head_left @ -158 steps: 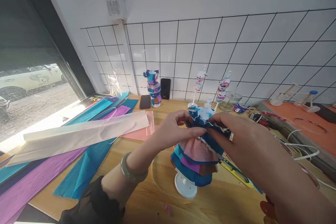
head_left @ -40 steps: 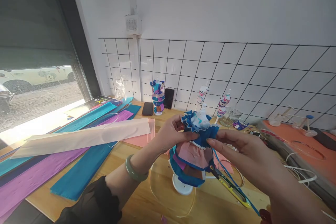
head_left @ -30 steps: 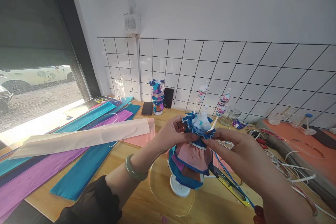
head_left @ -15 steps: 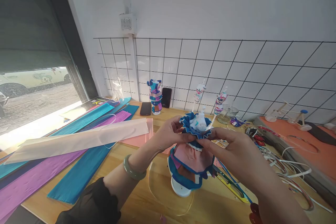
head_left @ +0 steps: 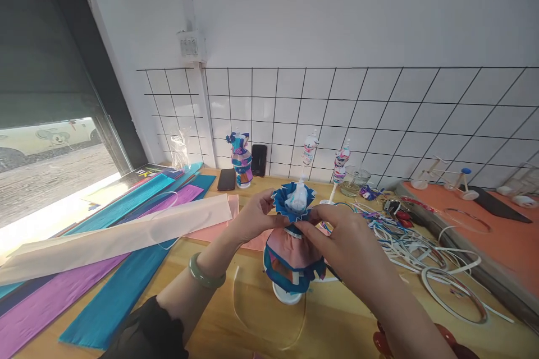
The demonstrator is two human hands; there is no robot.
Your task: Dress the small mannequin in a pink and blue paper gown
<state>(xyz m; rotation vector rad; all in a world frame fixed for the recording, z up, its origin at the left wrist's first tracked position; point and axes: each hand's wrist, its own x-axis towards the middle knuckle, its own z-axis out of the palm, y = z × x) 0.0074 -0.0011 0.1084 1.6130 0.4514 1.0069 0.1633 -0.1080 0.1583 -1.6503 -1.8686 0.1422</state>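
Note:
A small dress form (head_left: 297, 196) with a white top stands on a round white base (head_left: 287, 296). Around its upper part sits a pleated blue paper ruffle (head_left: 281, 203) with a zigzag edge. Below hangs a layered paper skirt (head_left: 283, 249) in pink and blue. At the ruffle's left side, my left hand (head_left: 251, 220) pinches its lower edge between thumb and fingers. My right hand (head_left: 337, 233) has its fingers closed on the right side of the same ruffle, with the thumb in front. The fingertips partly cover the waist.
Long strips of coloured paper (head_left: 138, 238) lie at the left. Behind stand a dressed form (head_left: 241, 160), two phones (head_left: 227, 179) and two small figures on sticks (head_left: 309, 148). A glass bowl (head_left: 354, 182), tangled cords (head_left: 415, 241) and an orange board (head_left: 501, 224) are at the right.
The view has turned slightly right, so everything appears farther left. Both hands stay on the ruffle. The yellow-handled scissors seen earlier at the right are now hidden behind my right arm.

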